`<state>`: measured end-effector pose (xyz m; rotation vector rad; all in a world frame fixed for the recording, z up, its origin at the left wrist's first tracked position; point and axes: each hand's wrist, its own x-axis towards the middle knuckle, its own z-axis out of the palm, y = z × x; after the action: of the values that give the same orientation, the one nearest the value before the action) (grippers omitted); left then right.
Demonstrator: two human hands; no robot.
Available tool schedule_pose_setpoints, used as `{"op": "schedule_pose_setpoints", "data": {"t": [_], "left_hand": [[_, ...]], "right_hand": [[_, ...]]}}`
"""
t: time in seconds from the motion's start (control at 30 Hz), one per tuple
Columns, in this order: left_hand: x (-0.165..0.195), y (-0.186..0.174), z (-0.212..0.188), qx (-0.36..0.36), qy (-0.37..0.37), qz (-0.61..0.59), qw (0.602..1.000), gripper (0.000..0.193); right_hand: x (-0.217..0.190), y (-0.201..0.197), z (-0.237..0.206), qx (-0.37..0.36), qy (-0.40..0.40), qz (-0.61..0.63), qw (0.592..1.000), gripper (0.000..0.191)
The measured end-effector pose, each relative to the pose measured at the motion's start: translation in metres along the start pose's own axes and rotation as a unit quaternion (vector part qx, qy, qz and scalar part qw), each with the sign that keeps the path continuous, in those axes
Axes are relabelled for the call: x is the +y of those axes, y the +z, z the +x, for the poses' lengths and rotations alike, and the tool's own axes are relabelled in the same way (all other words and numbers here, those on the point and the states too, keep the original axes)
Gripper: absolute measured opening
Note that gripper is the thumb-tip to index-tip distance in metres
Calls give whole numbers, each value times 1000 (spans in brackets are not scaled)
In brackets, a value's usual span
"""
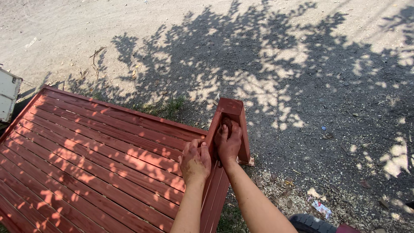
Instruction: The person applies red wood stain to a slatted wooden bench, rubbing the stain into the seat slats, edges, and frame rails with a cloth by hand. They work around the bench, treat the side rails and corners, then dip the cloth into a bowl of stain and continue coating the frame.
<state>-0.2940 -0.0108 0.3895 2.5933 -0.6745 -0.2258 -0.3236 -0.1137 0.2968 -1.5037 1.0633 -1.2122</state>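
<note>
Two hands (195, 160), one red slatted panel (86, 159), one tyre (310, 223)

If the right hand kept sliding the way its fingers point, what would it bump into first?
The right hand lies inside the upright red-brown wooden leg, fingers pointing up along it. Going straight on, it would probably meet the block closing the leg's top end first, though depth is hard to judge.

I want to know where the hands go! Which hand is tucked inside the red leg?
The right hand. It reaches up inside the leg, between its two boards. The left hand stays lower, gripping the slatted top's edge beside the leg.
</note>
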Motion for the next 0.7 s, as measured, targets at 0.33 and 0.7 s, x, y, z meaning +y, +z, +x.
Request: {"op": "schedule_pose_setpoints", "data": {"t": [0.33,0.7], "left_hand": [[3,-3,1,-16,-14,6,1000,36],[2,-1,3,-17,-19,3,1000,35]], "right_hand": [[52,18,-11,-35,248,-134,959,42],[71,-2,14,-102,176,-78,976,37]]}}
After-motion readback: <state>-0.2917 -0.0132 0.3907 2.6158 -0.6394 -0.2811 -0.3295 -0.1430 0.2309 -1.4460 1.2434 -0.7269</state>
